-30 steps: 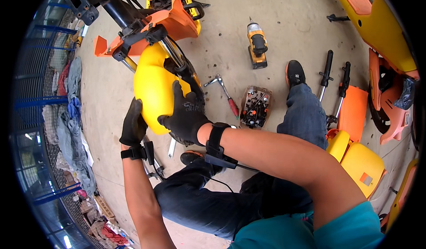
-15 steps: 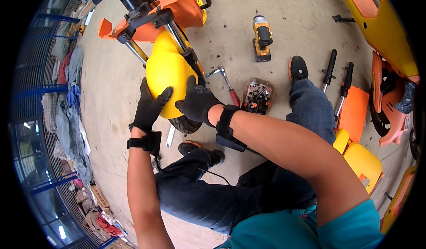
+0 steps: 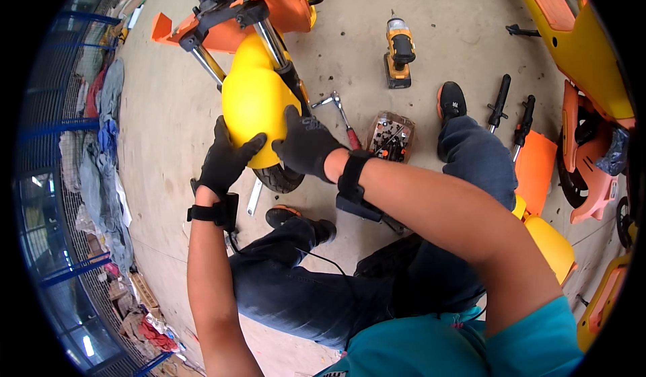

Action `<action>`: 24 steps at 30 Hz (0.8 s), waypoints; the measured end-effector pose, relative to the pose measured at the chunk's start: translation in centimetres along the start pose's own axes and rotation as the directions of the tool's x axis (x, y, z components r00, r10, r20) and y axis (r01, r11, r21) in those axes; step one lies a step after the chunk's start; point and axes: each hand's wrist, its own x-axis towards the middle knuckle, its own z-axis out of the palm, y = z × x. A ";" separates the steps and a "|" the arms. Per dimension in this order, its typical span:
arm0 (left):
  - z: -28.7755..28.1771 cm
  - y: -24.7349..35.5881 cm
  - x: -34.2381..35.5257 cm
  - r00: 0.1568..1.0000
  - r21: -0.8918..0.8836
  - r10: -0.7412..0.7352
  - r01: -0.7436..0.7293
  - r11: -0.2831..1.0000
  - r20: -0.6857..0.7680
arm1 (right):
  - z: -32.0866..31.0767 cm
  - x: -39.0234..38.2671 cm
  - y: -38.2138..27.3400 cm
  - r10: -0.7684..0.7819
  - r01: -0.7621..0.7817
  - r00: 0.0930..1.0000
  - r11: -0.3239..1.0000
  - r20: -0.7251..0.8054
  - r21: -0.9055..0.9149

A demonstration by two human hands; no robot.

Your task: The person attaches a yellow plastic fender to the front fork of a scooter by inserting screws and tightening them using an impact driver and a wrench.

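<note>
A glossy yellow fender [image 3: 254, 98] sits between the two silver fork tubes [image 3: 272, 44], over a black tyre [image 3: 286, 181]. My gloved left hand [image 3: 225, 155] grips its lower left side, thumb across the front. My gloved right hand [image 3: 306, 145] grips the lower right side. Above the fender is an orange body panel [image 3: 282, 4] beside the black fork clamps [image 3: 252, 12]. A ratchet with red handle [image 3: 351, 135] and a clear box of small hardware [image 3: 391, 137] lie right of my right hand, and a silver wrench [image 3: 254, 195] lies below the tyre.
A yellow-black power drill [image 3: 399, 57] stands upper middle. At right are a yellow-orange vehicle body [image 3: 579, 47], two loose fork legs [image 3: 499, 101], an orange panel [image 3: 535, 168] and yellow panels [image 3: 552, 246]. Along the left, piled cloths [image 3: 104, 175] line a blue-framed grating [image 3: 44, 128]. My legs are below.
My left hand has shifted up onto the fender with its thumb now on the front. Both hands and the fender sit slightly higher in view, and more of the tyre shows beneath.
</note>
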 end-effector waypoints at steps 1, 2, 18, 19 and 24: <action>-0.2 0.0 -0.1 0.998 0.016 -0.057 0.057 0.998 0.025 | -0.4 0.1 0.3 -0.020 0.021 0.999 0.999 0.043 -0.033; -0.1 -0.8 -0.2 0.997 0.073 -0.073 0.075 0.995 -0.025 | -1.0 0.3 0.7 -0.037 0.043 0.996 0.997 0.087 -0.066; -2.7 -8.1 -2.6 0.996 0.425 -0.030 -0.010 0.905 0.087 | -9.9 -0.6 18.8 0.031 0.171 0.965 0.671 0.259 -0.721; -2.7 -7.2 -3.1 0.992 0.331 -0.061 0.020 0.943 0.113 | -10.7 -1.0 20.0 0.023 0.119 0.984 0.666 0.179 -0.737; -2.8 -6.4 -6.8 0.998 0.189 0.022 -0.032 0.981 0.054 | -10.2 -3.1 23.8 0.390 -0.331 0.921 0.805 0.018 -0.492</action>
